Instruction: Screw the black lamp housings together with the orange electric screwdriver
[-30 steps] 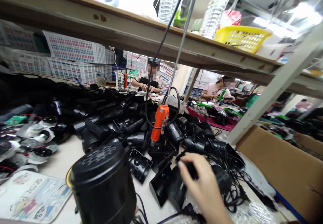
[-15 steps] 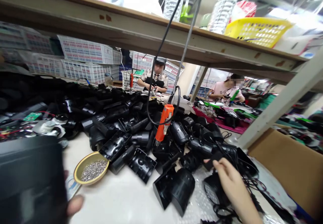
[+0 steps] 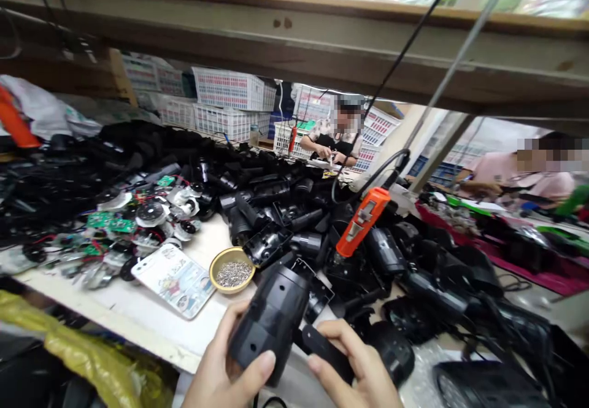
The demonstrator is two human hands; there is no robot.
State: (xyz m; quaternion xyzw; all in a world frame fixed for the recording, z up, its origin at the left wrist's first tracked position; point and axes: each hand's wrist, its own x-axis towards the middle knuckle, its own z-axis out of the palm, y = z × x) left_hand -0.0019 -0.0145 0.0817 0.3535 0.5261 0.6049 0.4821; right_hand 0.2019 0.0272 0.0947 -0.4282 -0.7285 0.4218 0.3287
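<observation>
My left hand (image 3: 230, 365) is closed round a black plastic housing (image 3: 271, 316), barrel-shaped with small screw holes, tilted over the table's front. Between thumb and fingers my right hand (image 3: 354, 365) pinches a flat black plastic strip (image 3: 324, 350) with rounded ends, close beside the housing. Just beyond them sits a yellow-rimmed bowl (image 3: 232, 270) of small metal screws. An orange electric screwdriver (image 3: 363, 221) hangs on its cable above the heap of black housings (image 3: 384, 251).
A phone in a printed case (image 3: 175, 279) lies left of the bowl. Behind it are circuit boards with wires (image 3: 113, 221). A shelf (image 3: 294, 46) crosses overhead. Bubble wrap (image 3: 418, 371) lies at right. Two people work across the tables; white crates (image 3: 230, 119) stand behind.
The view has swung left. My left hand has brought the housing from the left to the middle. My right hand, with the black strip, has come from the heap to beside it.
</observation>
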